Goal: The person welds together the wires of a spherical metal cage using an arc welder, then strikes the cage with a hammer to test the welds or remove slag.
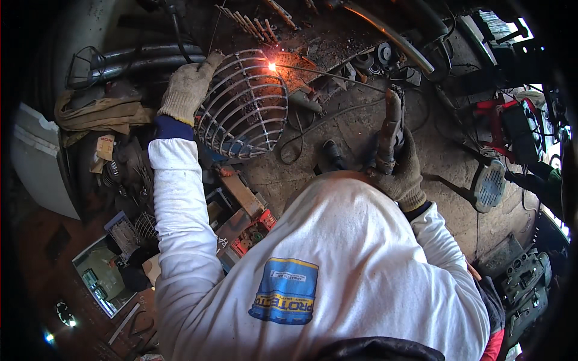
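A rounded metal wire cage (247, 105) with curved ribs sits at the edge of the workbench. My gloved left hand (188, 88) is at its upper left side, fingers closed on the rim. In my gloved right hand (402, 171) is a welding electrode holder (390, 129). A long thin welding rod (337, 77) runs from its jaws to the upper right rim of the cage. Where the rod's tip meets the cage, a bright orange-white arc (272, 67) glows and throws sparks.
Several short metal rods (253, 27) lie on the dark bench (319, 54). Metal pipes (144, 60) and a brown cloth (102, 114) are at the left. A stool with a slotted metal seat (489, 185) stands on the floor at right. A red crate (253, 231) is below the cage.
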`<state>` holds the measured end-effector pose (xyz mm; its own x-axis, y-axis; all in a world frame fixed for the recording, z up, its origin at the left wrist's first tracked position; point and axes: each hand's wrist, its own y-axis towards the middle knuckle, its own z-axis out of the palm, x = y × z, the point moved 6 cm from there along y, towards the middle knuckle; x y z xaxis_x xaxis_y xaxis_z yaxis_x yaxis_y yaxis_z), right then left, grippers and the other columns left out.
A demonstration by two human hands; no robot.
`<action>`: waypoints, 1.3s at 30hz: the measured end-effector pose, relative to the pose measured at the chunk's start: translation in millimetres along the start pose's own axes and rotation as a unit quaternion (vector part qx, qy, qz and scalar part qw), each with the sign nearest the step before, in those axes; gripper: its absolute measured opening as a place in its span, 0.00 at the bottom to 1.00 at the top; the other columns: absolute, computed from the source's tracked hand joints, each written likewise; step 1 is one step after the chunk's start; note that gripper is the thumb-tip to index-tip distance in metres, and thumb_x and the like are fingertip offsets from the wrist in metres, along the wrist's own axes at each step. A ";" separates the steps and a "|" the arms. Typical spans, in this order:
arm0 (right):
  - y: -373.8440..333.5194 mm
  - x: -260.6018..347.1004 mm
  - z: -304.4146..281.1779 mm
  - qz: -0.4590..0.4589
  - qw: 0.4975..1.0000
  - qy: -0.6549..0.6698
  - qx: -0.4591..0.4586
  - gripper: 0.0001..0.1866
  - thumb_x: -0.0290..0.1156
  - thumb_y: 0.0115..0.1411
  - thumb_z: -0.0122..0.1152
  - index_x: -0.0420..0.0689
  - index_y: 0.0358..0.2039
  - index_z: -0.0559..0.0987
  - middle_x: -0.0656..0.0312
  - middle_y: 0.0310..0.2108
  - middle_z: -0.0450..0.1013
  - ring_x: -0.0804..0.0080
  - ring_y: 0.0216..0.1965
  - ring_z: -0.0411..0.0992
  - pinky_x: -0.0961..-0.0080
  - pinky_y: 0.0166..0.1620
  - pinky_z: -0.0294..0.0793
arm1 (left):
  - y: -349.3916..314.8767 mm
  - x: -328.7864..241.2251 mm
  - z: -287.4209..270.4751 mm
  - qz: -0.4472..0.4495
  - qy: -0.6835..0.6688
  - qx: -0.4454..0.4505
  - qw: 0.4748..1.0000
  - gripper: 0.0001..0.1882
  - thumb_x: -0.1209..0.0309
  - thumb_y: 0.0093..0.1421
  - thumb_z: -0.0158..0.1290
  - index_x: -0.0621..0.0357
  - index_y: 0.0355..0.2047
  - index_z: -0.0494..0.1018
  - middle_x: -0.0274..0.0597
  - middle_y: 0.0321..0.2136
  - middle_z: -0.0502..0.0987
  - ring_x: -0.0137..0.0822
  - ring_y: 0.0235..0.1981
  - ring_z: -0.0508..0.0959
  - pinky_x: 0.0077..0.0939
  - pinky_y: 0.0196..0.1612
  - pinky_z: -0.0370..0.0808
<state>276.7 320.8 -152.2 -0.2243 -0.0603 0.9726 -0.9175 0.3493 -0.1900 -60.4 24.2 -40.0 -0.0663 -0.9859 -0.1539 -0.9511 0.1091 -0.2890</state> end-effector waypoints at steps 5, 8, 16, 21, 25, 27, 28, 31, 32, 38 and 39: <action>0.4 -3.9 1.1 -0.005 1.000 -0.026 -0.002 0.61 0.42 0.36 0.81 0.36 0.66 0.55 0.48 0.58 0.65 0.59 0.60 0.66 0.63 0.62 0.64 | 4.9 -1.3 3.3 0.032 0.035 -0.007 0.999 0.36 0.38 0.64 0.43 0.62 0.41 0.79 0.59 0.37 0.80 0.55 0.44 0.79 0.40 0.47 0.72; 0.5 -10.0 3.0 -0.008 1.000 -0.019 0.015 0.60 0.42 0.37 0.81 0.36 0.66 0.54 0.48 0.58 0.65 0.59 0.59 0.66 0.63 0.61 0.66 | 20.6 18.4 8.2 0.073 0.075 0.002 0.994 0.37 0.37 0.63 0.41 0.62 0.40 0.79 0.58 0.37 0.80 0.58 0.42 0.78 0.45 0.48 0.72; -0.9 -0.7 2.4 0.010 1.000 -0.012 0.008 0.51 0.34 0.42 0.76 0.37 0.63 0.57 0.55 0.53 0.68 0.65 0.52 0.71 0.66 0.56 0.70 | 13.4 6.4 6.0 0.093 0.054 -0.027 0.994 0.32 0.40 0.63 0.44 0.57 0.39 0.80 0.59 0.38 0.79 0.58 0.44 0.78 0.48 0.48 0.74; -1.0 -0.1 6.4 0.008 0.996 0.090 -0.016 0.54 0.35 0.39 0.73 0.39 0.67 0.56 0.62 0.50 0.67 0.71 0.48 0.67 0.70 0.51 0.69 | 21.9 22.8 13.4 0.073 0.058 -0.012 0.996 0.25 0.48 0.69 0.38 0.47 0.50 0.77 0.56 0.40 0.80 0.55 0.45 0.78 0.44 0.48 0.74; -2.4 -4.3 3.5 -0.028 0.999 0.030 -0.026 0.56 0.32 0.39 0.78 0.36 0.66 0.54 0.52 0.59 0.65 0.62 0.60 0.65 0.65 0.63 0.63 | 9.6 -0.1 5.7 0.137 0.098 -0.020 0.986 0.32 0.41 0.66 0.40 0.53 0.46 0.80 0.56 0.42 0.80 0.54 0.47 0.78 0.40 0.50 0.73; -1.9 -9.2 3.4 -0.002 0.998 0.055 -0.018 0.57 0.33 0.39 0.78 0.36 0.66 0.54 0.51 0.60 0.65 0.61 0.62 0.64 0.65 0.64 0.61 | 8.2 6.1 6.2 0.016 0.015 0.010 1.000 0.34 0.38 0.65 0.41 0.56 0.45 0.80 0.56 0.42 0.80 0.54 0.47 0.78 0.38 0.51 0.72; -1.2 -10.6 1.3 -0.019 0.999 0.029 -0.013 0.58 0.35 0.38 0.79 0.36 0.66 0.54 0.51 0.60 0.65 0.61 0.62 0.64 0.65 0.64 0.61 | 7.0 6.3 4.9 0.014 0.006 0.002 1.000 0.35 0.37 0.64 0.42 0.58 0.44 0.80 0.57 0.41 0.80 0.55 0.47 0.78 0.39 0.51 0.72; -3.0 -11.5 0.4 -0.022 1.000 0.011 -0.011 0.60 0.37 0.36 0.81 0.37 0.66 0.55 0.50 0.60 0.65 0.60 0.61 0.64 0.64 0.64 0.61 | 6.3 4.9 3.4 0.011 0.012 -0.001 1.000 0.36 0.37 0.63 0.43 0.60 0.44 0.80 0.58 0.41 0.80 0.56 0.48 0.77 0.40 0.51 0.71; -3.2 -12.1 -0.1 -0.015 1.000 0.015 -0.012 0.60 0.38 0.36 0.81 0.37 0.66 0.55 0.50 0.60 0.65 0.60 0.61 0.64 0.64 0.64 0.61 | 6.5 3.9 3.2 0.010 0.027 0.003 1.000 0.36 0.37 0.63 0.43 0.60 0.44 0.79 0.59 0.41 0.80 0.56 0.48 0.77 0.41 0.51 0.71; -1.5 -13.2 -1.4 -0.021 1.000 -0.018 0.010 0.61 0.41 0.35 0.82 0.37 0.67 0.55 0.49 0.59 0.65 0.60 0.61 0.65 0.63 0.63 0.63 | 7.4 3.9 3.1 0.048 0.029 -0.018 0.998 0.37 0.36 0.63 0.42 0.61 0.41 0.79 0.61 0.40 0.79 0.59 0.46 0.77 0.44 0.49 0.71; -1.5 -12.3 -1.3 -0.023 0.999 -0.027 0.010 0.61 0.41 0.36 0.82 0.37 0.67 0.55 0.49 0.59 0.65 0.60 0.61 0.65 0.63 0.63 0.63 | 8.7 6.5 3.6 0.048 0.029 -0.019 0.998 0.37 0.36 0.63 0.42 0.61 0.41 0.79 0.61 0.40 0.79 0.59 0.46 0.77 0.44 0.49 0.71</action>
<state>281.3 322.2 -163.8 -0.1996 -0.1262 0.9717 -0.9333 0.3267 -0.1492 -68.0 19.2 -46.9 -0.1747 -0.9767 -0.1244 -0.9499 0.2005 -0.2400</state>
